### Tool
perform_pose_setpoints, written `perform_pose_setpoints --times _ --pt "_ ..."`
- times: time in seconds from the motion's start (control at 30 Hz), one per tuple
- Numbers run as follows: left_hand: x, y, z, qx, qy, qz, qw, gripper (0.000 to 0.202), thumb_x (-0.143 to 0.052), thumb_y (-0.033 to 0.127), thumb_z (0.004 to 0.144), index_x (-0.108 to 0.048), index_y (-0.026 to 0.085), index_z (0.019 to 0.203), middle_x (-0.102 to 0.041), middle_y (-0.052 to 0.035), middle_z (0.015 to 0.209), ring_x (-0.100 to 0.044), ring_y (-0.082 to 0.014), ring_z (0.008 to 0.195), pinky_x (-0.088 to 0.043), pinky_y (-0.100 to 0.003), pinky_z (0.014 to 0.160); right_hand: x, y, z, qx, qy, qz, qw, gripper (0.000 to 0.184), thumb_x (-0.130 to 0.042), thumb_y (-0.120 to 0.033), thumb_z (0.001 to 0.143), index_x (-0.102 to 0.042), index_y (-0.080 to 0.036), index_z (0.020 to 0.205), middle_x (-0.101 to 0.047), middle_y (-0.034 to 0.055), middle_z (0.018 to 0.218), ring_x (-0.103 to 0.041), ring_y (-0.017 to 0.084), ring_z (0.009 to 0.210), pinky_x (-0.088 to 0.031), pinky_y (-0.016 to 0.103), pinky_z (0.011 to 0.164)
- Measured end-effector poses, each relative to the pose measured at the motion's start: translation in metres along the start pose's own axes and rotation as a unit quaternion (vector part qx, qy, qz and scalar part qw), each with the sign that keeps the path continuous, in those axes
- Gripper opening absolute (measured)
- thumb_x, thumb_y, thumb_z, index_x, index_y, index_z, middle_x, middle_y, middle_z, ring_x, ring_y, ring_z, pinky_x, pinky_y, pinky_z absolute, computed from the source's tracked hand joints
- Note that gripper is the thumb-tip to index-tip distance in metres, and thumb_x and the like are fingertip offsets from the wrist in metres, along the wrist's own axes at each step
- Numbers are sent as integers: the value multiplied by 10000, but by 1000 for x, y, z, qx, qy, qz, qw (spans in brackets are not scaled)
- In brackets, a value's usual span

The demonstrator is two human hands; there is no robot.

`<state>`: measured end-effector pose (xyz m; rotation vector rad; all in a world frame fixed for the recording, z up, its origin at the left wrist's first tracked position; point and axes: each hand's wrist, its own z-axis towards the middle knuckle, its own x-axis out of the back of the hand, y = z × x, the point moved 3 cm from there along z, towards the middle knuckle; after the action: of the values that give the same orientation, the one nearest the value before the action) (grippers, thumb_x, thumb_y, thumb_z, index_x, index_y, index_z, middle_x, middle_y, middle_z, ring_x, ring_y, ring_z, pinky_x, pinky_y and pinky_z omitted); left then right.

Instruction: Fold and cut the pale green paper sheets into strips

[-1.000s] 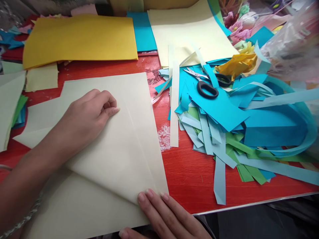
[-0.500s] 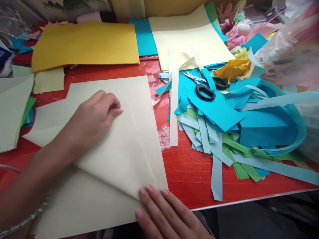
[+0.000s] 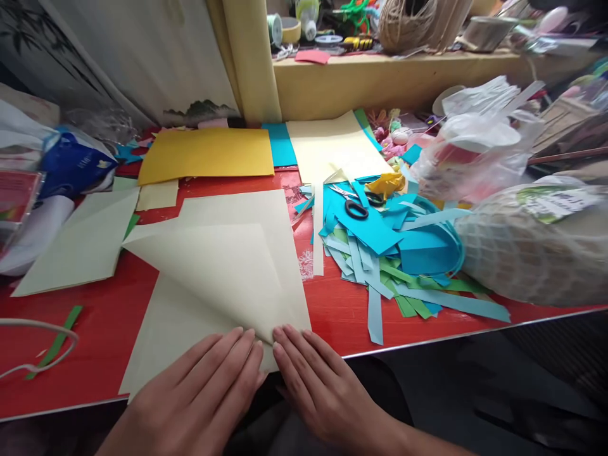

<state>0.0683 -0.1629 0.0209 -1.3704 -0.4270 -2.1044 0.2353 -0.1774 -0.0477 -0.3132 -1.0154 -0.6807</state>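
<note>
A large cream paper sheet point(image 3: 228, 266) lies on more cream paper point(image 3: 152, 335) at the table's front edge. One side of it is folded over, its loose part curling up toward the left. My left hand point(image 3: 194, 386) rests at the near edge, fingers stretched out on the paper beside the narrow end of the fold. Just to its right, my right hand point(image 3: 313, 373) lies with straight fingers on that folded corner. The fingertips of the two hands are close together. What the thumbs touch is mostly hidden.
On the red table point(image 3: 332, 316), black-handled scissors point(image 3: 356, 209) lie on a heap of blue and green paper scraps point(image 3: 375, 253). Yellow paper point(image 3: 209, 155) and cream sheets point(image 3: 332, 145) lie behind. A netted bag point(image 3: 536, 240) stands right; a white cable point(image 3: 61, 329) loops left.
My left hand has left the middle of the sheet and come down to the near edge, beside my right hand, its fingers now straightened. The view has tilted up, showing the shelf behind.
</note>
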Motion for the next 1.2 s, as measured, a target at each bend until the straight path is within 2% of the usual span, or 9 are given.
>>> perform_pose_setpoints --times 0.07,0.1,0.27,0.63,0.83,1.2 --pt "-6 5 0 -41 10 43 998 244 -585 165 830 -626 65 1049 -692 -131 1057 -631 -276 1008 -480 -406 885 -1 -1 -1 -6 -4 -7 1000 480 -500 -201 864 -474 -20 1308 -437 158 1393 -379 279 1308 -291 394 1117" --pt "-8 5 1 -46 12 58 997 263 -590 184 832 -625 50 1055 -691 -141 1059 -636 -280 1000 -483 -406 873 -2 -2 -1 -8 -5 -9 1000 480 -500 -196 865 -469 -22 1312 -435 154 1396 -373 277 1312 -301 391 1113" --pt "-15 5 -1 -33 20 77 996 342 -566 275 855 -612 61 1118 -670 -120 1129 -629 -262 1028 -474 -379 874 -1 -4 0 -12 -13 -19 1000 485 -490 -171 864 -451 -30 1327 -424 131 1409 -341 265 1331 -314 377 1109" --pt "-23 4 -9 -19 24 73 997 329 -588 229 839 -615 68 1124 -666 -112 1139 -616 -265 1051 -423 -396 957 -3 -5 -1 -19 -4 -24 1000 483 -484 -182 863 -461 -30 1320 -437 133 1399 -344 262 1330 -318 376 1105" --pt "-25 2 -9 -15 1 46 999 354 -595 212 830 -597 70 1154 -622 -133 1211 -555 -293 1145 -418 -421 989 -4 -5 -1 -19 -10 -26 999 468 -470 -181 871 -469 -41 1317 -438 123 1399 -350 258 1327 -298 373 1114" --pt "-32 -3 -12 -2 -21 -11 1000 376 -574 245 845 -574 103 1194 -601 -101 1250 -512 -276 1201 -411 -419 1018 -4 -4 0 -32 -4 -13 999 464 -466 -168 872 -468 -34 1316 -436 123 1398 -373 238 1316 -313 348 1108"
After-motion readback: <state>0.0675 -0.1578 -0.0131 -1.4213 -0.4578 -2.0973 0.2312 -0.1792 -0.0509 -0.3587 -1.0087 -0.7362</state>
